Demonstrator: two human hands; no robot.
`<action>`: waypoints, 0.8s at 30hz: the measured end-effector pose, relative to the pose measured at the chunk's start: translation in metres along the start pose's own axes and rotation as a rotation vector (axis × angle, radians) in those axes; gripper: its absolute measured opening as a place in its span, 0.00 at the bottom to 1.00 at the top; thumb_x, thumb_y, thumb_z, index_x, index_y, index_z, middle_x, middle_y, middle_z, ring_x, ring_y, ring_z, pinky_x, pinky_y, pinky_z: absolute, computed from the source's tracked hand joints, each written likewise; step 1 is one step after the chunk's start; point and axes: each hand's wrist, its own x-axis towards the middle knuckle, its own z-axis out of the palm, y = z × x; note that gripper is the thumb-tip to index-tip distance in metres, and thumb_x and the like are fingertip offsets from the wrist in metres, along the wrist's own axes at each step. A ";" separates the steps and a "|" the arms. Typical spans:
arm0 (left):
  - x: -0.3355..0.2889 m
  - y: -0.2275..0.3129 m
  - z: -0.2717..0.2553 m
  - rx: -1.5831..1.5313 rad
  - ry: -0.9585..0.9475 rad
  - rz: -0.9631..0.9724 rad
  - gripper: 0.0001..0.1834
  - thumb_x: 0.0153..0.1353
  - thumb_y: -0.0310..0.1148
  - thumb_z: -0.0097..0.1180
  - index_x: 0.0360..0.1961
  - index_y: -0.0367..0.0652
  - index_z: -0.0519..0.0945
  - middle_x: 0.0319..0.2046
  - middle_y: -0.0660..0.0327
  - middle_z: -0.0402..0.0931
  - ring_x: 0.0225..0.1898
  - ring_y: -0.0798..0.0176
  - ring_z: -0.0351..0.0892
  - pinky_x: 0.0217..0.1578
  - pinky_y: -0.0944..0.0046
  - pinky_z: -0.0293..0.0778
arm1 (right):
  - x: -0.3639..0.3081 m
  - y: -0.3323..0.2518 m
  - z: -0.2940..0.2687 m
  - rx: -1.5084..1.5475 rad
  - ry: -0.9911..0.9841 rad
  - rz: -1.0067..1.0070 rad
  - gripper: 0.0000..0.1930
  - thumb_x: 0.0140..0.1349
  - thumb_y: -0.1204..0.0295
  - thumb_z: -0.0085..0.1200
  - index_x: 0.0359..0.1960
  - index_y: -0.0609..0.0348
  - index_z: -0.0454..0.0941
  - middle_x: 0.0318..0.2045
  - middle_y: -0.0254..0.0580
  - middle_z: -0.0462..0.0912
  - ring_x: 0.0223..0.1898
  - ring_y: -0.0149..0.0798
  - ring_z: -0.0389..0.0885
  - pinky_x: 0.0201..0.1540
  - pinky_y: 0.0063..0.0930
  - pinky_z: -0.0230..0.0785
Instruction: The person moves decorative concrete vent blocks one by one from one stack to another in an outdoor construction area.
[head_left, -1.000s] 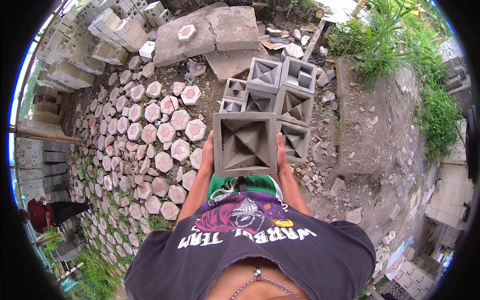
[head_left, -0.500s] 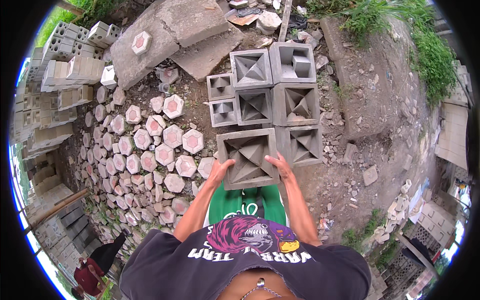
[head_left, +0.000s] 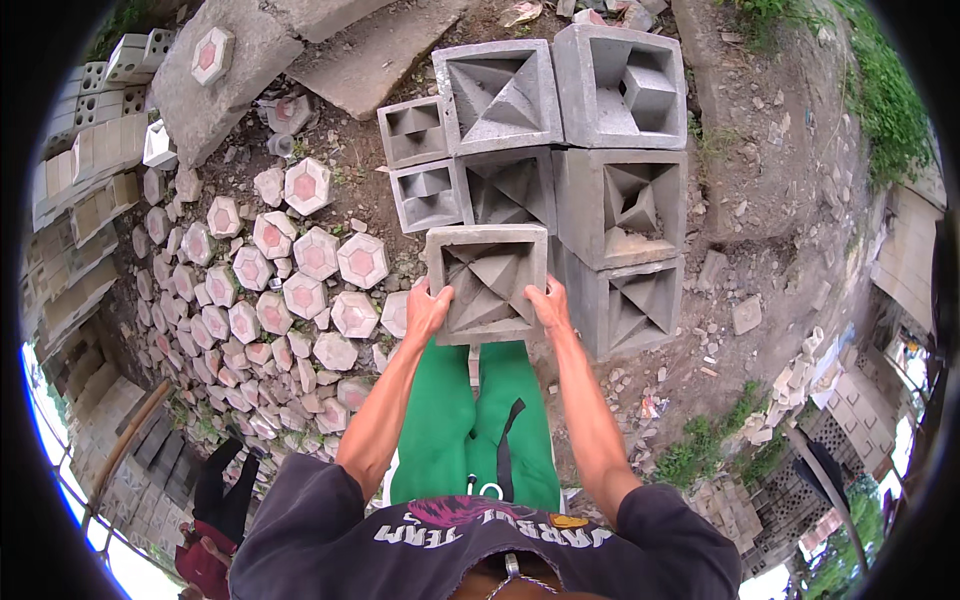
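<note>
Block (head_left: pixel 487 285) held upright in front of green trousers (head_left: pixel 430 430), recessed face showing, pointed facets inside. Both grips closed on it: left hand (head_left: pixel 427 308) at left edge, right hand (head_left: pixel 548 303) at right, thumbs over the rim, other fingers mostly hidden. Forearms (head_left: pixel 593 400) reach forward, converging. Seven other blocks (head_left: pixel 498 97) grouped beyond and right, two small; far-right one has a cube shape (head_left: pixel 650 90) in its recess. One paver (head_left: pixel 212 55) on slab (head_left: pixel 240 100).

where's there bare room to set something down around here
Barest: the concrete slabs between the lone hexagonal paver and the grey blocks. The dirt right of them is open but stony. Crowded: left of the held block, where hexagonal pavers lie thick.
</note>
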 end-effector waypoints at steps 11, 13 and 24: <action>0.088 0.028 0.022 -0.200 0.119 0.057 0.21 0.47 0.37 0.55 0.36 0.28 0.78 0.28 0.51 0.81 0.30 0.61 0.78 0.36 0.62 0.72 | 0.081 -0.056 0.023 -0.419 0.178 -0.174 0.26 0.50 0.68 0.50 0.54 0.63 0.71 0.42 0.59 0.80 0.47 0.58 0.78 0.51 0.42 0.68; 0.092 0.033 0.024 -0.177 0.149 0.046 0.21 0.46 0.37 0.55 0.35 0.28 0.78 0.29 0.51 0.81 0.30 0.62 0.78 0.37 0.62 0.72 | 0.093 -0.062 0.024 -0.441 0.224 -0.276 0.21 0.50 0.68 0.50 0.47 0.64 0.74 0.33 0.53 0.82 0.36 0.48 0.81 0.43 0.36 0.70; 0.099 0.022 0.034 -0.277 0.157 0.141 0.28 0.57 0.49 0.56 0.44 0.31 0.77 0.38 0.48 0.80 0.41 0.54 0.79 0.46 0.58 0.69 | 0.062 -0.065 0.035 -0.282 0.302 -0.162 0.29 0.56 0.60 0.57 0.56 0.66 0.68 0.46 0.56 0.79 0.49 0.51 0.77 0.53 0.37 0.66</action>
